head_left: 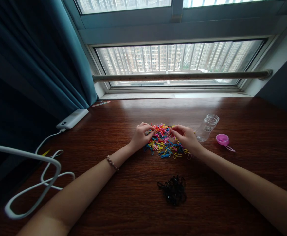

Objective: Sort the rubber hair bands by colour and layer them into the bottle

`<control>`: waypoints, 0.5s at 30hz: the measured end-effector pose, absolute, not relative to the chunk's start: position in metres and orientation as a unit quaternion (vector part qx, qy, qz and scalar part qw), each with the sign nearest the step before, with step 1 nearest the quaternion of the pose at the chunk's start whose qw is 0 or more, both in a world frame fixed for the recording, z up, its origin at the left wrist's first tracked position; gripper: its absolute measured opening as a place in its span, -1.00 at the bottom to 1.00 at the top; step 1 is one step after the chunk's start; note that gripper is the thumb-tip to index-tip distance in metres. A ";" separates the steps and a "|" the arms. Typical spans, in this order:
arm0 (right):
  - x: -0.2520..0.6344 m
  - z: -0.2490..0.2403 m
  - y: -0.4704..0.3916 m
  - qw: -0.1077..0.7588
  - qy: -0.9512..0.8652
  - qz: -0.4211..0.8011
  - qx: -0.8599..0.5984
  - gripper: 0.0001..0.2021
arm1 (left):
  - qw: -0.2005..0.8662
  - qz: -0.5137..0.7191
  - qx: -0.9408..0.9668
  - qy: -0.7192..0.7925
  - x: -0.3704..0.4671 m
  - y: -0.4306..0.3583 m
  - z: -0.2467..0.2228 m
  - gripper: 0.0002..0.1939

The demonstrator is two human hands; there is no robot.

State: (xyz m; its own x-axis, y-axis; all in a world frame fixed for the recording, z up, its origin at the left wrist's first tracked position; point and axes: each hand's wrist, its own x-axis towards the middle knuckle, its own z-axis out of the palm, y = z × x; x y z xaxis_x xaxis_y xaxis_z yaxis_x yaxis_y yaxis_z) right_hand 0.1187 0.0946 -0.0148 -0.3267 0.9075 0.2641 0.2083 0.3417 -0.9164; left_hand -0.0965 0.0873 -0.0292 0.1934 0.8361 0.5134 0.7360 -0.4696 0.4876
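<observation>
A loose heap of small, thin coloured loops (165, 146), which look like elastic hair bands, lies mid-table in pink, red, yellow and blue. My left hand (143, 135) is at the heap's left edge, thumb and forefinger drawn together at the loops. On the opposite side my right hand (185, 136) pinches at the upper right of the heap. Whatever sits between the fingertips of each hand is too small to make out. Nearer to me, apart from the heap, is a pile of similar black bands (174, 190).
A clear jar (207, 127) without a lid leans right behind my right hand. Beside it lies a pink cap (222, 139) with a strap. At left are a white power bank (72, 119) and its looping cable (45, 157). A curtain and window border the table.
</observation>
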 end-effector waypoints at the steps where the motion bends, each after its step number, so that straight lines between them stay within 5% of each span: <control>1: 0.117 -0.012 0.092 0.408 -0.696 0.449 -0.384 -0.79 | 0.070 0.383 0.765 0.512 -0.097 0.088 -0.030 -0.92; 7: 0.114 0.004 0.067 0.142 -0.709 0.646 -0.245 -0.75 | 0.079 0.396 0.760 0.510 -0.098 0.089 -0.033 -0.92; 11: 0.115 0.008 0.052 -0.022 -0.722 0.665 -0.188 -0.72 | 0.080 0.397 0.760 0.508 -0.098 0.088 -0.032 -0.92; 15: 0.115 0.007 0.056 -0.037 -0.755 0.615 -0.224 -0.66 | 0.088 0.404 0.764 0.496 -0.098 0.088 -0.031 -0.92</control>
State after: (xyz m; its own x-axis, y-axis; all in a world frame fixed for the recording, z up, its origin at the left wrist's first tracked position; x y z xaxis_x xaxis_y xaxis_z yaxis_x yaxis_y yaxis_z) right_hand 0.1151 0.0564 0.0071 -0.8969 0.2926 -0.3316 0.3842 0.1442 -0.9119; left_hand -0.0979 0.0880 -0.0309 0.1812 0.8280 0.5307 0.6863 -0.4930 0.5348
